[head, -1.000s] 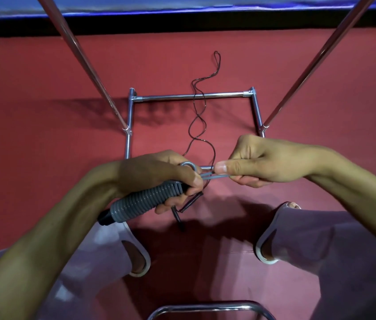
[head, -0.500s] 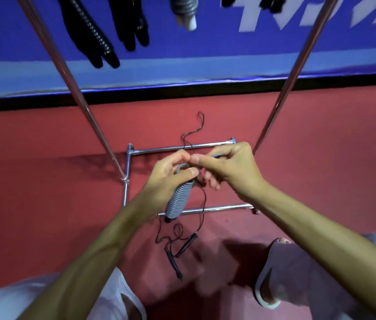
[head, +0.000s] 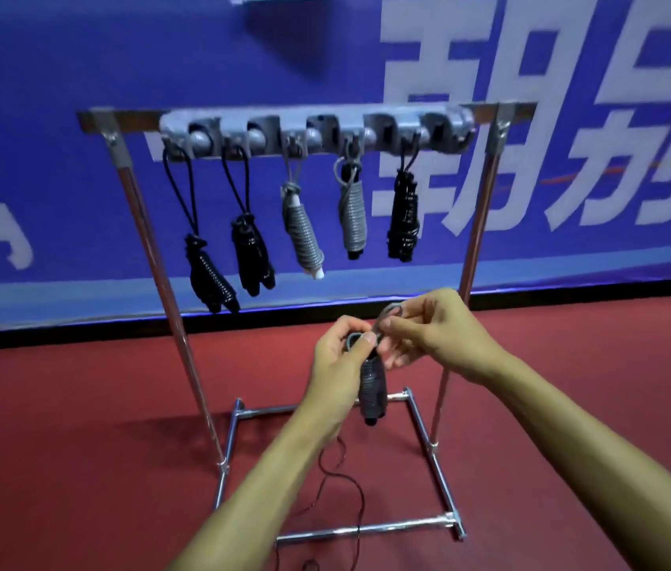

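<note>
**Rope bundle held up at the rack**

Left hand (head: 340,358) is gripping the top of a grey rope bundle (head: 372,391), which is hanging upright below the fingers. Right hand (head: 442,329) is pinching a small grey loop (head: 394,310) just above, possibly the bundle's own cord; blurred. Behind them, five wound bundles (head: 352,218) are hanging from a metal rack (head: 477,241). A thin black cord (head: 352,490) is trailing across the red floor (head: 78,426).

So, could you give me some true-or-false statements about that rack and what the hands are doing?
Five wound rope bundles hang from the hook rail. True.
Every hanging bundle is black. False: three are black, two grey.
The left hand grips a grey wound bundle. True.
The right hand holds nothing. False: it pinches that bundle's loop.
A thin dark cord trails on the red floor. True.
</note>
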`<state>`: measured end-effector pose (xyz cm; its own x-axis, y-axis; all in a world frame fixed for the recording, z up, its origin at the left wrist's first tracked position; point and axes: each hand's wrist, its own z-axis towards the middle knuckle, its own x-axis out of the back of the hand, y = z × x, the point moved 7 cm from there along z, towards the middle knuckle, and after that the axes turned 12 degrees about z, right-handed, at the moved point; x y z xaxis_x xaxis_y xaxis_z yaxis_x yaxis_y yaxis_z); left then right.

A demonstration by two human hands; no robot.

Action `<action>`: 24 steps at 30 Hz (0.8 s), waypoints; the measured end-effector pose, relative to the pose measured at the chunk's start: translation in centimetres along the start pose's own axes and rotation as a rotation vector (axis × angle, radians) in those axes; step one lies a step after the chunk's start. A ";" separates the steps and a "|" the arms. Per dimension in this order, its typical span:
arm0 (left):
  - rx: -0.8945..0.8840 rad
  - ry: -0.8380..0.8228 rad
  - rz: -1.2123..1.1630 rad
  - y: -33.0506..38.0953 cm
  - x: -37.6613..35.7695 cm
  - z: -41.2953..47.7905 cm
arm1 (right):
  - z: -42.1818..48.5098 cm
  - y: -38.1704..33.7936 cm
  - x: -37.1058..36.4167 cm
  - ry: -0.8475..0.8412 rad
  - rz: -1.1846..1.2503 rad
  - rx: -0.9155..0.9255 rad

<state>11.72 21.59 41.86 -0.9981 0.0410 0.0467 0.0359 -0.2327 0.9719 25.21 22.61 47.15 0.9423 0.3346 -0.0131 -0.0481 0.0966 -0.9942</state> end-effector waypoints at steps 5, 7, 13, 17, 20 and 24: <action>-0.188 -0.037 0.305 6.0 -2.5 2.8 | 1.0 -5.9 3.0 0.026 -0.142 0.011; -0.199 -0.066 0.261 8.1 -3.1 4.3 | 1.0 -7.6 4.3 0.020 -0.130 -0.008; -0.198 0.044 0.124 12.6 -5.6 9.1 | 1.7 -12.4 9.1 0.165 0.017 0.202; -0.161 0.164 0.025 15.5 -8.3 12.7 | 3.3 -14.5 12.1 0.291 0.146 0.348; -0.160 0.208 0.039 16.6 -9.5 15.4 | 5.1 -15.4 13.7 0.373 0.136 0.374; -0.142 0.337 0.083 16.8 -10.5 18.2 | 7.8 -15.8 15.5 0.550 0.113 0.389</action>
<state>23.68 34.91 61.94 -0.9537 -0.3000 0.0223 0.1332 -0.3549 0.9254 38.04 33.56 63.47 0.9508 -0.1531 -0.2692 -0.1743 0.4539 -0.8738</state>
